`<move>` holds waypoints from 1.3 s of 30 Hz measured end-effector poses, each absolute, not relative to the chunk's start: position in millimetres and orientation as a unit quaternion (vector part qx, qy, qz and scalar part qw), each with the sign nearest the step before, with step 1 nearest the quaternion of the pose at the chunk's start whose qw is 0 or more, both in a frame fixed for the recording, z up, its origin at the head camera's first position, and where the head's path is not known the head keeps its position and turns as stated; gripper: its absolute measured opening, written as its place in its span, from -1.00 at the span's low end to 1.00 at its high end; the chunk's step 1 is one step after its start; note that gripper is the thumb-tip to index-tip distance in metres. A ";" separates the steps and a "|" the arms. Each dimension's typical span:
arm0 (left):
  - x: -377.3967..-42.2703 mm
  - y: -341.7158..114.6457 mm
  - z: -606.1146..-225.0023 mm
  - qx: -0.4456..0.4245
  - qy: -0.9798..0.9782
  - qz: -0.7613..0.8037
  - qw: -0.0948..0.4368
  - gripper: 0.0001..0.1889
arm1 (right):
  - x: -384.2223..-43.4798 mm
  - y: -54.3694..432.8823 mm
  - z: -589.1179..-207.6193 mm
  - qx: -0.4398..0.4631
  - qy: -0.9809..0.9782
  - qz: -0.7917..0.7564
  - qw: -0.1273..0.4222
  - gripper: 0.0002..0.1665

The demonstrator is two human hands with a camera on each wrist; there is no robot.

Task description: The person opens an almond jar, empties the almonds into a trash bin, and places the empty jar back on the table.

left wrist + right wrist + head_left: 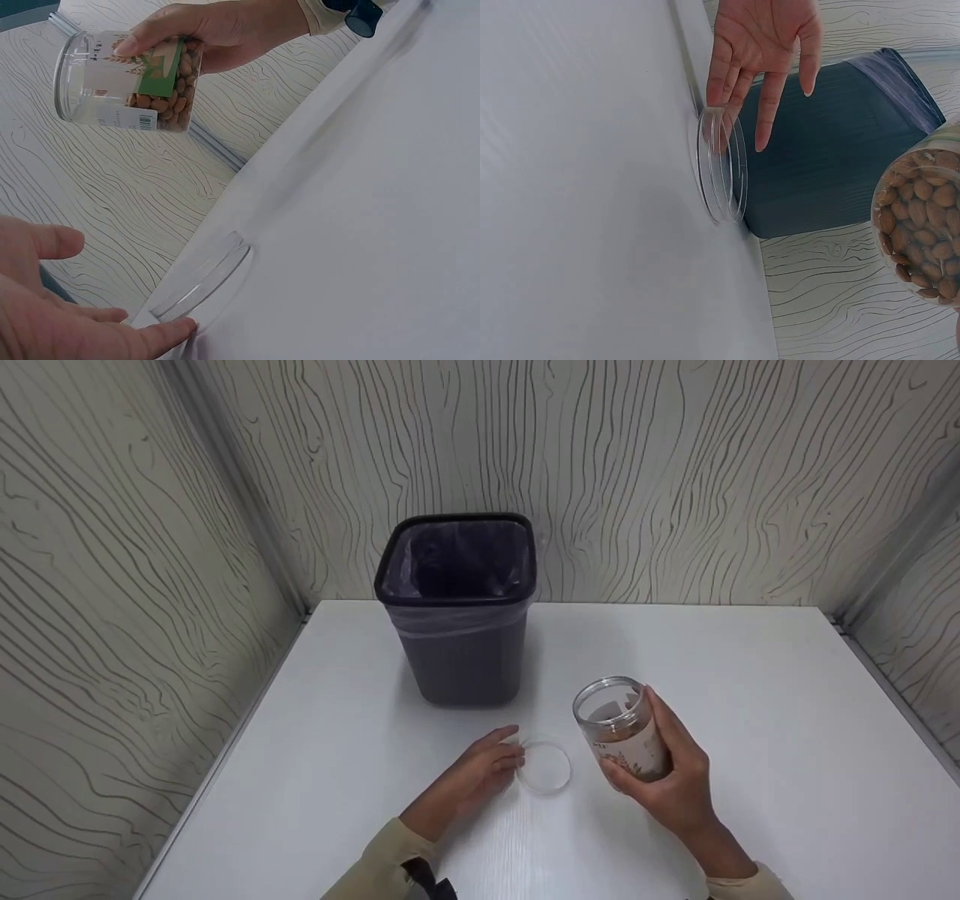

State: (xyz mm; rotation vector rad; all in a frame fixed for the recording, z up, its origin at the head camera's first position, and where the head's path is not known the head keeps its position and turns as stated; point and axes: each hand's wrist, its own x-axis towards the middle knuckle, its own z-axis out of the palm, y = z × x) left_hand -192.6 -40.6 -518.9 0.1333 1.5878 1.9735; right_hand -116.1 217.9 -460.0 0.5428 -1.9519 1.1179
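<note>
A clear jar (626,739) with a printed label and no lid on it is gripped by my right hand (679,776), raised above the table and tilted to the left. Almonds (169,101) fill its lower part, as the left wrist view shows; through the jar's base they fill the right wrist view's edge. Flat on the white table lies a clear round lid (545,767). Beside it rests my left hand (484,769), its fingers extended and fingertips at the lid's left edge. Nothing is held in that hand.
A dark trash bin (472,660) with a translucent liner (457,619) stands toward the back of the table (750,682), left of the jar. Wood-patterned panels (637,472) enclose the table at the back and both sides.
</note>
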 end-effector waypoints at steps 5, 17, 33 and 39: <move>-192.1 -42.4 -519.7 0.060 0.605 0.733 0.306 -0.32 | -114.9 216.4 -460.7 0.211 -0.775 0.442 0.400 0.21; -191.0 -43.8 -517.1 0.055 0.611 0.727 0.307 -0.32 | -117.6 216.0 -464.4 0.211 -0.774 0.449 0.392 0.24; -193.1 -52.6 -500.1 0.158 0.688 0.657 0.264 -0.54 | -117.8 214.2 -461.4 0.213 -0.775 0.443 0.398 0.22; -191.6 -59.4 -481.9 0.242 0.702 0.631 0.224 -0.64 | -123.4 220.3 -472.1 0.209 -0.778 0.448 0.388 0.26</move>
